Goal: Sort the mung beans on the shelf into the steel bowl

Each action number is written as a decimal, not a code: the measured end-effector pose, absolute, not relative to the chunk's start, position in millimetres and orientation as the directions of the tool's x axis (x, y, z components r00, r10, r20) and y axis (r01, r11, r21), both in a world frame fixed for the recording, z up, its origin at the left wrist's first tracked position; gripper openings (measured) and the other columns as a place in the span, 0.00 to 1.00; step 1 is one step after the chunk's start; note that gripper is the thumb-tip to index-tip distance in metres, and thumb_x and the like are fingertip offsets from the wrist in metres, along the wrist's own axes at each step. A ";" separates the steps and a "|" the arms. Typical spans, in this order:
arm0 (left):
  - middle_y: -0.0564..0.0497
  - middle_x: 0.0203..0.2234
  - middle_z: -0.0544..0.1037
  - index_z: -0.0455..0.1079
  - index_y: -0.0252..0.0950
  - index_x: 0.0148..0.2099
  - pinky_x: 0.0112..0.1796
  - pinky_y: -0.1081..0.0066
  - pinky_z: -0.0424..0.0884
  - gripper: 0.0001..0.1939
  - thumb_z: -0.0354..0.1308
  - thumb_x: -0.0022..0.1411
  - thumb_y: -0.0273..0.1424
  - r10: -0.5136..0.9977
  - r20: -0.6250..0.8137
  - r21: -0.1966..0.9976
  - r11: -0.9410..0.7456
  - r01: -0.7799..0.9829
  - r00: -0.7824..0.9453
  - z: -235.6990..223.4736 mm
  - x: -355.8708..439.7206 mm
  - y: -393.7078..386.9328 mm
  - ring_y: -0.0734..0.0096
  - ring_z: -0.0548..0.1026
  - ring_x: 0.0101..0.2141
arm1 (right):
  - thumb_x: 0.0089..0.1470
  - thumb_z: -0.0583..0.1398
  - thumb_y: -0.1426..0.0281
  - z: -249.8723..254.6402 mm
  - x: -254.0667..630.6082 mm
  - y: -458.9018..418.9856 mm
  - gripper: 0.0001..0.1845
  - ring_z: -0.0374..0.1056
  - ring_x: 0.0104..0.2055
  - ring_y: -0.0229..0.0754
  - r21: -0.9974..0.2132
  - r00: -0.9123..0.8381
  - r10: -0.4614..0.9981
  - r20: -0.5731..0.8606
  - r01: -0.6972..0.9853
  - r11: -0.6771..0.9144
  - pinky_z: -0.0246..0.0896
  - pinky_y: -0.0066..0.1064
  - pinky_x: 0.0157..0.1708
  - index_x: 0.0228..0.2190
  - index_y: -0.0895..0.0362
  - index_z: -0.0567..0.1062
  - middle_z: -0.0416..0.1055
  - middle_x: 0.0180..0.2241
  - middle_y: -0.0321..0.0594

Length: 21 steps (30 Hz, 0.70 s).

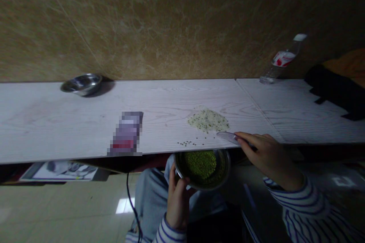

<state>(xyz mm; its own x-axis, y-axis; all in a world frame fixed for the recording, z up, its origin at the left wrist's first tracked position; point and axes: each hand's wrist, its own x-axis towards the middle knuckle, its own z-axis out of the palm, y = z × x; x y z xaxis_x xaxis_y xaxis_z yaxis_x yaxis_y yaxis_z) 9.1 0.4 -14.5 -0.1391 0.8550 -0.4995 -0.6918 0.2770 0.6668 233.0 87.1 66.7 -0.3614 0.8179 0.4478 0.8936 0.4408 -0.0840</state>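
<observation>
My left hand (179,197) grips the rim of a metal bowl (226,174), which is tilted just below the table's front edge. Green mung beans (201,163) fill much of the bowl. Between the fingers of my right hand (266,155) is a flat, pale, blade-shaped tool (227,136), its tip on or just above the tabletop. Beyond that tip lies a pile of white rice-like grains mixed with mung beans (208,120). Several loose mung beans (186,143) are scattered near the edge, left of the tool.
An empty-looking metal bowl (82,85) stands at the back left of the white wooden table (162,98). A blurred-out flat object (127,133) lies left of the pile. At the back right are a plastic bottle (281,60) and dark cloth (336,87). A cable (129,193) hangs below.
</observation>
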 end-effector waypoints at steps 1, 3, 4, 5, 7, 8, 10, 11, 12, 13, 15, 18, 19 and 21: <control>0.46 0.56 0.63 0.55 0.47 0.62 0.36 0.63 0.73 0.34 0.56 0.52 0.28 0.855 -0.500 0.670 0.279 -0.688 -0.140 -14.2 10.2 0.7 0.58 0.68 0.47 | 0.57 0.55 0.70 65.6 233.2 85.9 0.12 0.73 0.33 0.44 -0.085 -0.363 0.821 0.441 0.894 0.441 0.62 0.36 0.34 0.40 0.58 0.76 0.79 0.35 0.41; 0.46 0.55 0.64 0.56 0.47 0.61 0.36 0.63 0.73 0.34 0.56 0.51 0.28 0.850 -0.504 0.671 0.276 -0.688 -0.150 -13.3 12.8 1.4 0.57 0.67 0.47 | 0.57 0.55 0.70 63.9 230.3 83.7 0.12 0.74 0.33 0.44 -0.100 -0.366 0.825 0.431 0.889 0.447 0.61 0.36 0.34 0.40 0.58 0.76 0.79 0.35 0.41; 0.46 0.55 0.64 0.56 0.47 0.61 0.36 0.62 0.73 0.34 0.56 0.51 0.28 0.847 -0.508 0.668 0.272 -0.693 -0.156 -12.9 14.2 1.6 0.57 0.67 0.47 | 0.57 0.55 0.71 63.5 227.4 82.6 0.12 0.74 0.34 0.44 -0.111 -0.367 0.826 0.427 0.886 0.451 0.61 0.36 0.34 0.40 0.58 0.76 0.79 0.35 0.41; 0.46 0.55 0.65 0.57 0.47 0.61 0.35 0.62 0.72 0.34 0.56 0.50 0.28 0.844 -0.511 0.664 0.268 -0.698 -0.163 -12.4 15.6 1.6 0.57 0.68 0.47 | 0.57 0.55 0.71 63.4 223.9 81.3 0.12 0.73 0.34 0.44 -0.123 -0.367 0.828 0.424 0.882 0.454 0.61 0.36 0.35 0.40 0.58 0.76 0.79 0.35 0.41; 0.46 0.55 0.65 0.57 0.48 0.61 0.35 0.63 0.72 0.34 0.55 0.50 0.28 0.844 -0.512 0.659 0.266 -0.704 -0.161 -11.4 17.6 1.2 0.57 0.68 0.47 | 0.57 0.55 0.72 64.1 216.3 78.7 0.12 0.73 0.33 0.43 -0.153 -0.375 0.830 0.412 0.870 0.469 0.61 0.36 0.35 0.41 0.58 0.76 0.78 0.35 0.41; 0.46 0.56 0.64 0.56 0.48 0.61 0.35 0.63 0.72 0.35 0.55 0.51 0.28 0.847 -0.509 0.657 0.270 -0.704 -0.151 -10.9 18.3 0.8 0.57 0.68 0.47 | 0.57 0.55 0.72 64.6 212.7 77.5 0.12 0.73 0.33 0.42 -0.168 -0.381 0.830 0.408 0.862 0.478 0.61 0.36 0.36 0.41 0.58 0.75 0.78 0.35 0.41; 0.47 0.58 0.62 0.54 0.49 0.62 0.35 0.63 0.72 0.35 0.55 0.52 0.28 0.855 -0.503 0.655 0.283 -0.700 -0.126 -10.1 19.1 -0.2 0.57 0.67 0.48 | 0.58 0.55 0.72 65.3 207.4 76.3 0.12 0.73 0.33 0.41 -0.193 -0.392 0.829 0.399 0.848 0.494 0.60 0.35 0.36 0.41 0.58 0.75 0.78 0.35 0.41; 0.47 0.59 0.61 0.53 0.49 0.62 0.35 0.63 0.72 0.35 0.54 0.52 0.28 0.856 -0.504 0.653 0.289 -0.699 -0.116 -9.8 19.4 -0.8 0.57 0.66 0.49 | 0.58 0.55 0.73 65.4 205.7 76.4 0.12 0.73 0.33 0.41 -0.202 -0.391 0.828 0.401 0.844 0.497 0.60 0.35 0.37 0.41 0.58 0.75 0.78 0.35 0.41; 0.48 0.59 0.61 0.53 0.49 0.62 0.36 0.63 0.72 0.35 0.54 0.52 0.28 0.855 -0.506 0.651 0.293 -0.700 -0.113 -9.5 19.5 -1.3 0.57 0.66 0.50 | 0.57 0.55 0.73 65.2 204.6 77.1 0.12 0.73 0.33 0.41 -0.209 -0.384 0.829 0.406 0.844 0.494 0.60 0.35 0.37 0.41 0.58 0.75 0.78 0.35 0.41; 0.48 0.60 0.60 0.53 0.50 0.62 0.36 0.63 0.72 0.35 0.55 0.52 0.28 0.852 -0.511 0.648 0.293 -0.703 -0.116 -9.3 19.6 -1.7 0.57 0.66 0.50 | 0.57 0.55 0.73 64.9 204.0 78.1 0.12 0.73 0.33 0.41 -0.213 -0.371 0.831 0.414 0.848 0.485 0.60 0.35 0.37 0.42 0.58 0.75 0.78 0.35 0.41; 0.49 0.60 0.60 0.54 0.51 0.62 0.38 0.63 0.72 0.35 0.55 0.51 0.28 0.848 -0.516 0.641 0.290 -0.711 -0.118 -9.0 19.7 -2.3 0.57 0.65 0.51 | 0.57 0.55 0.73 63.7 202.9 80.8 0.12 0.73 0.33 0.42 -0.212 -0.347 0.834 0.428 0.859 0.466 0.60 0.35 0.37 0.42 0.58 0.75 0.78 0.35 0.42; 0.50 0.59 0.61 0.56 0.52 0.61 0.40 0.63 0.71 0.35 0.56 0.51 0.28 0.851 -0.511 0.645 0.289 -0.708 -0.118 -9.3 19.0 -3.1 0.58 0.66 0.51 | 0.57 0.54 0.73 62.2 198.9 83.7 0.13 0.72 0.33 0.43 -0.193 -0.355 0.837 0.416 0.865 0.463 0.61 0.36 0.37 0.42 0.58 0.75 0.78 0.34 0.43; 0.50 0.59 0.62 0.56 0.52 0.61 0.40 0.63 0.71 0.34 0.56 0.51 0.28 0.853 -0.508 0.649 0.291 -0.704 -0.116 -9.6 18.4 -3.4 0.58 0.66 0.51 | 0.58 0.54 0.73 61.9 196.8 83.9 0.13 0.72 0.33 0.43 -0.189 -0.365 0.835 0.412 0.862 0.470 0.60 0.36 0.37 0.42 0.58 0.75 0.78 0.33 0.43; 0.50 0.58 0.64 0.57 0.52 0.61 0.40 0.62 0.72 0.34 0.56 0.52 0.29 0.854 -0.505 0.660 0.286 -0.695 -0.128 -10.2 16.8 -4.1 0.58 0.67 0.50 | 0.58 0.53 0.73 62.1 191.9 83.0 0.13 0.72 0.32 0.43 -0.189 -0.383 0.829 0.408 0.853 0.487 0.60 0.36 0.37 0.42 0.57 0.74 0.78 0.32 0.42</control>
<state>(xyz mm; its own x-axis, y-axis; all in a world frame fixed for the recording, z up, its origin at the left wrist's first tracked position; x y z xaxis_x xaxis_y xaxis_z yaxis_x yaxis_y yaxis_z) 16.8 -4.1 -10.2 -0.1281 0.8537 -0.5048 -0.6949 0.2859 0.6598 191.9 83.0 62.1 -0.3826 0.8291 0.4077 0.8529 0.4866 -0.1892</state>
